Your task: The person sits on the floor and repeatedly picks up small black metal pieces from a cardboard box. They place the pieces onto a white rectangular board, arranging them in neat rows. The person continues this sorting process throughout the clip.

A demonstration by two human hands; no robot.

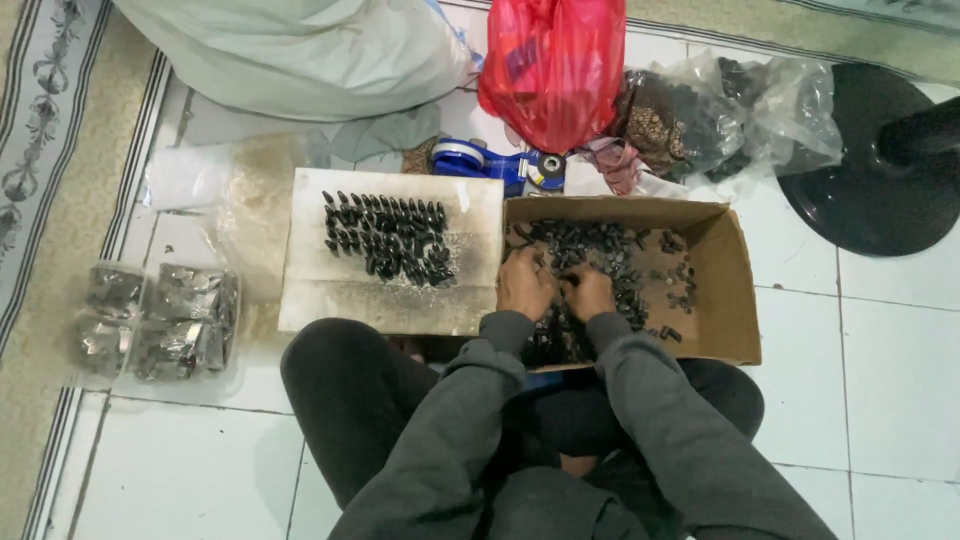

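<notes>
My left hand [524,284] and my right hand [588,292] are side by side inside a shallow cardboard box [735,290], both resting in a heap of several small black parts [600,250]. Fingers are curled into the pile; whether either hand grips a part is hidden. Left of the box lies a white foam board [320,290] with several of the same black parts [388,238] standing in neat rows.
Filled clear packets [160,320] lie on the tiled floor at left. A red plastic bag [553,70], a blue tape dispenser [490,160], clear bags of dark parts [740,115] and a large white sack [300,50] sit behind. A black round stand base [880,170] is at right.
</notes>
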